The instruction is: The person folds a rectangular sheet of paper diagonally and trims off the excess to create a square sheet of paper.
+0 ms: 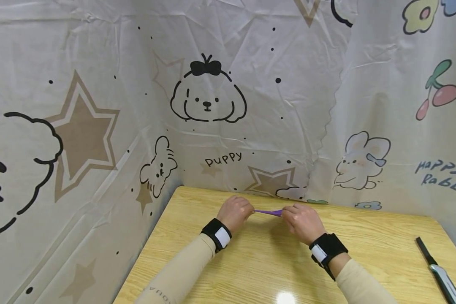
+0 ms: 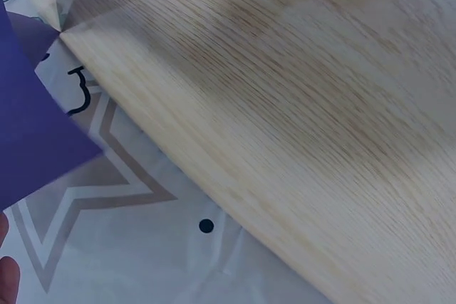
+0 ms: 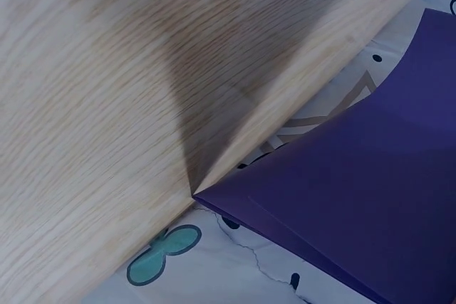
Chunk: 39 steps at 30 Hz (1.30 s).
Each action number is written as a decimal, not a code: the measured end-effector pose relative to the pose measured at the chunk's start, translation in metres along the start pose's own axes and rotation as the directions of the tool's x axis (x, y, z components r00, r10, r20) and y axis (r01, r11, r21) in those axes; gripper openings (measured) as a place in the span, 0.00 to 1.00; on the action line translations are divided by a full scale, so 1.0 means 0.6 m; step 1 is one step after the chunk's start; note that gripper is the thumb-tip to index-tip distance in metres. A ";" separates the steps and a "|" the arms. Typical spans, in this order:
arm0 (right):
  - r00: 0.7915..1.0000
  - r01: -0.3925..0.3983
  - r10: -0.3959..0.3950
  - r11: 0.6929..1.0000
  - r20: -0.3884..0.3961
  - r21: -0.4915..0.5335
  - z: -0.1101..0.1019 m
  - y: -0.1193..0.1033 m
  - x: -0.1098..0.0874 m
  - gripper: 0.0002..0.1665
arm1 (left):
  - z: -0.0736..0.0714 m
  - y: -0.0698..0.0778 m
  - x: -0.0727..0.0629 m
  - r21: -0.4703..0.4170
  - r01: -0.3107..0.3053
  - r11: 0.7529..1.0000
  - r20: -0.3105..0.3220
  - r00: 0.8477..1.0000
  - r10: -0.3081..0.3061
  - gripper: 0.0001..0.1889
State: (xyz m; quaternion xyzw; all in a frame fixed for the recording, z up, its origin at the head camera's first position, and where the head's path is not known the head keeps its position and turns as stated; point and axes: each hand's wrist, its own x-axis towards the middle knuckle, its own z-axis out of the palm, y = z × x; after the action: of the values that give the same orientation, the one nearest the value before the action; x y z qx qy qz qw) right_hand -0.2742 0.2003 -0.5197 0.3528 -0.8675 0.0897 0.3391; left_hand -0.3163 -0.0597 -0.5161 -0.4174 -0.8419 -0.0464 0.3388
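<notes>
A folded sheet of purple paper (image 1: 267, 212) is stretched between both hands near the table's far edge, seen almost edge-on in the head view. My left hand (image 1: 234, 213) pinches its left end, and my right hand (image 1: 303, 221) grips the right end. In the right wrist view the purple paper (image 3: 356, 169) shows overlapping layers that narrow to a pointed corner. A curved part of the purple paper (image 2: 35, 133) enters the left wrist view, with fingertips (image 2: 8, 281) just below it. The right fingers are hidden in the right wrist view.
The wooden table (image 1: 251, 270) meets a printed cloth (image 1: 213, 139) behind and at the left. A long slim tool (image 1: 441, 272) with a black end and a grey-and-black handle lies at the table's right side. Black bands circle both wrists.
</notes>
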 end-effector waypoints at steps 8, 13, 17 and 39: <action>1.000 -0.004 0.004 1.000 0.003 0.008 -0.002 0.002 -0.002 0.04 | -0.002 -0.005 -0.006 -0.005 0.002 1.000 -0.005 1.000 -0.002 0.04; 1.000 -0.001 0.001 1.000 -0.006 -0.004 -0.002 0.004 -0.007 0.04 | -0.004 -0.007 -0.011 0.003 0.018 1.000 0.002 1.000 -0.018 0.03; 1.000 -0.003 0.003 1.000 0.002 -0.007 -0.004 0.006 -0.009 0.04 | -0.004 -0.010 -0.013 0.004 0.022 1.000 0.015 1.000 -0.022 0.02; 1.000 0.018 -0.018 1.000 -0.008 -0.004 -0.007 -0.006 -0.003 0.04 | -0.006 0.049 0.024 0.033 -0.063 0.997 0.080 0.995 0.061 0.11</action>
State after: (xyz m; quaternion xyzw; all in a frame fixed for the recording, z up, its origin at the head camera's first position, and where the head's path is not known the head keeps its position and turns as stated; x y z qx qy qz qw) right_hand -0.2687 0.2006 -0.5179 0.3596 -0.8631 0.0863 0.3440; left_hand -0.2989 -0.0322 -0.5104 -0.4387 -0.8420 -0.0043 0.3141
